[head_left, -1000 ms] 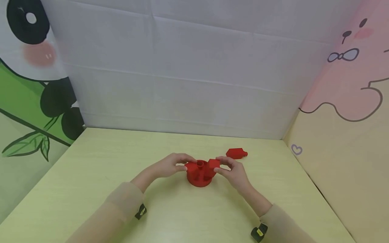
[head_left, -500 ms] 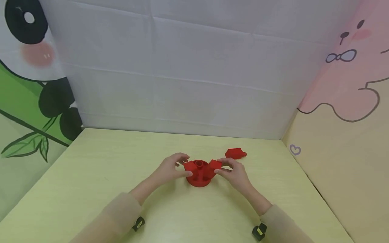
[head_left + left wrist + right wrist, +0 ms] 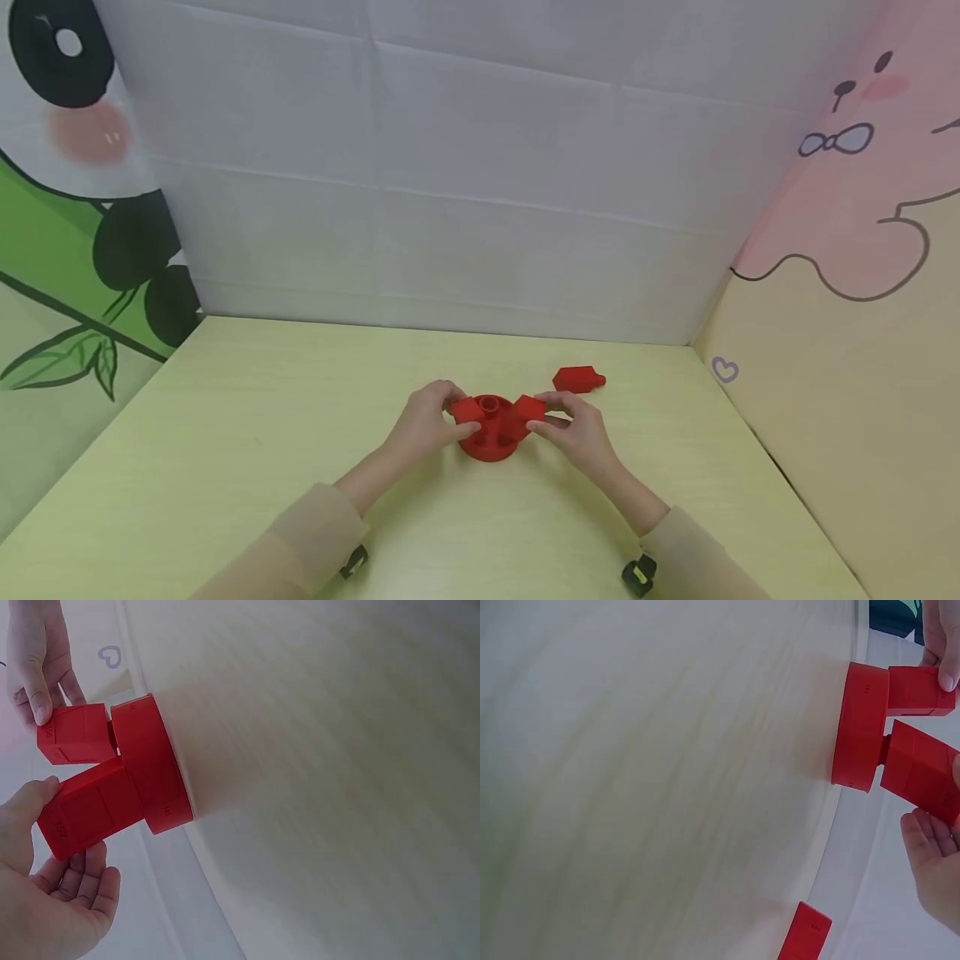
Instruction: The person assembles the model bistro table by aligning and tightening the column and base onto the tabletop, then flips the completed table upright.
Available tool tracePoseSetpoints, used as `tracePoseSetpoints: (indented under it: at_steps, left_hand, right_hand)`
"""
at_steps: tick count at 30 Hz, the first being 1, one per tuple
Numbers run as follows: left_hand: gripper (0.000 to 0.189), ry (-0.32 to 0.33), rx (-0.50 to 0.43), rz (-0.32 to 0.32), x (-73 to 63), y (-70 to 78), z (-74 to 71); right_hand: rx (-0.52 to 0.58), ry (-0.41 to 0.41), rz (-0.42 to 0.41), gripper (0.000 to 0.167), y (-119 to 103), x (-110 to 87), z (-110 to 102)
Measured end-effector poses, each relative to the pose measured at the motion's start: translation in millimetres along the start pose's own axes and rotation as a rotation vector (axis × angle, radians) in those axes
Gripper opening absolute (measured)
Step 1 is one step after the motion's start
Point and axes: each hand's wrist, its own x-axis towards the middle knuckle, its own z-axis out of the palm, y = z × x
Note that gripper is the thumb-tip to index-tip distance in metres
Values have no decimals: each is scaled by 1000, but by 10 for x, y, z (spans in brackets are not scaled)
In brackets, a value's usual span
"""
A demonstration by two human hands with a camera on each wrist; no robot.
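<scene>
A round red base [image 3: 489, 451] with a hollow centre post stands on the table. Two angular red blocks sit at its top, one on each side. My left hand [image 3: 423, 423] holds the left block [image 3: 91, 808] between thumb and fingers; a number that looks like 152 is on its face. Between thumb and fingers, my right hand [image 3: 583, 433] pinches the right block [image 3: 921, 769], which leans outward. In the right wrist view a narrow neck shows between that block and the base. Whether the left block is fully seated in the base, I cannot tell.
Behind my right hand, a third red block [image 3: 576, 380] with a small knob lies on its side on the pale wooden table [image 3: 300, 367]. A white cloth wall [image 3: 450, 208] rises at the back, with painted panels left and right.
My left hand's fingers came off the left block half a second ago and now hold it again, the thumb further round its front. The right block leans slightly more outward.
</scene>
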Motion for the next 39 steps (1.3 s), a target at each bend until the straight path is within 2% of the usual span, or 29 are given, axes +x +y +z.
tracePoseSetpoints:
  at_steps: [4,9,15,19,22,27,29,32,39]
  left_hand:
    - [29,-1,-13,4,13,-1,-10]
    - [29,-6,-18,-1,29,-21,-26]
    - [30,-9,-19,-4,35,-27,-29]
    - [30,-12,-25,-6,40,-25,-28]
    - [30,-15,-31,-10,44,-25,-30]
    - [30,-15,-27,-19,34,-22,-39]
    - [30,-17,-25,-24,29,-18,-45]
    - [30,-18,-20,-21,29,-15,-49]
    - [31,-23,-10,-15,44,-22,-43]
  right_hand:
    - [19,6,6,39,-116,-54,22]
    - [39,20,61,37,25,-26,105]
    - [-52,66,18,39,84,-35,166]
    - [-100,72,-17,51,42,-75,154]
    - [-117,46,-101,55,32,-89,107]
    - [-174,-47,-352,38,75,-60,-3]
    - [-200,-84,-427,36,98,-34,-45]
    - [-234,-130,-479,37,138,11,-92]
    - [-313,-251,-513,42,216,79,-119]
